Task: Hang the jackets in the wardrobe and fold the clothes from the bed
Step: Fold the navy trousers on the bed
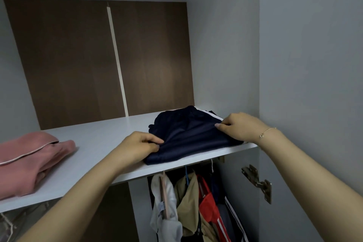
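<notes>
Pinching the folded navy trousers at both edges, left hand and right hand square them on the wardrobe shelf, lower right.

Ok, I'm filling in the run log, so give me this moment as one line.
stage: shelving | left hand: pinches folded navy garment | right hand: pinches it | garment: on wardrobe shelf
</notes>
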Demonstrator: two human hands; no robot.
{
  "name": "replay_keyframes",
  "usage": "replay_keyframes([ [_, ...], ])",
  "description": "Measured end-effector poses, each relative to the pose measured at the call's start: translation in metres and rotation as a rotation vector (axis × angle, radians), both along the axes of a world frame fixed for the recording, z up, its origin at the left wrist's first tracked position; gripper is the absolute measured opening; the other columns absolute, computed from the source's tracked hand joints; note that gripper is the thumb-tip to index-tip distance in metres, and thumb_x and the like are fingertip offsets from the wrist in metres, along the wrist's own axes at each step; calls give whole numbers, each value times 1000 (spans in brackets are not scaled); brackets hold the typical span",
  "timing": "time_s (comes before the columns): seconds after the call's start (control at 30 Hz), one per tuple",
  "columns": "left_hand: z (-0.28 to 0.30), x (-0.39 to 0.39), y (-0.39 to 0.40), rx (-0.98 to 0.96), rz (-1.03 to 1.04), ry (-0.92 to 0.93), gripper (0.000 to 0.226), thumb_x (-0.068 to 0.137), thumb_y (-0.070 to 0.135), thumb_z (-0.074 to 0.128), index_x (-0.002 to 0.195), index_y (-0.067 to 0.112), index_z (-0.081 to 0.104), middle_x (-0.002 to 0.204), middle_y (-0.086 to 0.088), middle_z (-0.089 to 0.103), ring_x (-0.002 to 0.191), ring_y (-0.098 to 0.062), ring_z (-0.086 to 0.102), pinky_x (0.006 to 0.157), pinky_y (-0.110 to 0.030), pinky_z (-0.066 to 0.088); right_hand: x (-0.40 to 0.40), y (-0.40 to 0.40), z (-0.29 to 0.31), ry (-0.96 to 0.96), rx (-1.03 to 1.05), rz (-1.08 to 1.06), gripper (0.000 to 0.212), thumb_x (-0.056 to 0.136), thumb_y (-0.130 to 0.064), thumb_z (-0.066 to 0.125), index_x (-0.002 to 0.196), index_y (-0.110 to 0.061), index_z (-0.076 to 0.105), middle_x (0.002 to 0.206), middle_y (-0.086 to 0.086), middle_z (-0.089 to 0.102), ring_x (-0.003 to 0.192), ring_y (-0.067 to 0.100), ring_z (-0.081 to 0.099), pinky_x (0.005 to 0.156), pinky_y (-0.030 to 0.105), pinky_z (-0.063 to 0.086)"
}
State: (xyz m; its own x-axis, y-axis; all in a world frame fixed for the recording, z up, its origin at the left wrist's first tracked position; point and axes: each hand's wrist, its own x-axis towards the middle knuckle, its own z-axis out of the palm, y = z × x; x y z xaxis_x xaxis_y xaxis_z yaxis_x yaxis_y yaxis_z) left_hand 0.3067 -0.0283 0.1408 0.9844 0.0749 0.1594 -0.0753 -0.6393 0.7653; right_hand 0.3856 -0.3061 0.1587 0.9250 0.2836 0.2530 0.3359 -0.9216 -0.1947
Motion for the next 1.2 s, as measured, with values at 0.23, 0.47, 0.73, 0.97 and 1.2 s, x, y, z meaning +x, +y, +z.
replay_keyframes([
  [0.23, 52, 50, -14, 708, 179, -292, 32, 94, 52, 47, 116, 35, 65, 116, -1, 58, 117, -24, 51, 96, -36, 44, 34, 33, 24, -6, 31, 223, 38, 104, -33, 42, 136, -18, 56, 149, 4, 46, 137, 24, 41, 111, 30, 31],
  [0.47, -9, 138, -23, 692, -5, 170, 60, 98, 62, 19, 153, 42, 7, 163, 8, -12, 149, -18, -15, 116, -57, -5, 82, 46, -5, 229, -79, 248, 57, 102, -51, 35, 154, -29, 25, 163, -5, 13, 151, 12, 3, 121, 33, -1],
  [0.73, 2, 117, -23, 511, -12, 154, 52, 105, 44, 29, 154, 28, 22, 164, -3, 3, 151, -24, -4, 121, -46, 0, 69, 24, -4, 105, 20, 76, 49, 102, -50, 36, 146, -30, 42, 153, -3, 41, 140, 21, 37, 111, 34, 31],
  [0.97, -3, 24, -53, 213, 129, -389, 28, 96, 25, 55, 122, 28, 65, 119, 14, 63, 106, 0, 54, 86, -9, 36, 6, -6, -28, -196, 305, 96, 35, 98, -34, 51, 130, -25, 62, 133, -1, 62, 125, 22, 54, 101, 38, 44],
  [1.2, -36, -66, -98, 8, 19, -648, 30, 97, 8, 55, 119, 25, 65, 119, 18, 61, 115, 9, 51, 95, -4, 37, -86, -12, -70, -246, 835, 326, 27, 97, -10, 56, 121, -14, 69, 128, -7, 62, 122, 1, 52, 106, 14, 35],
])
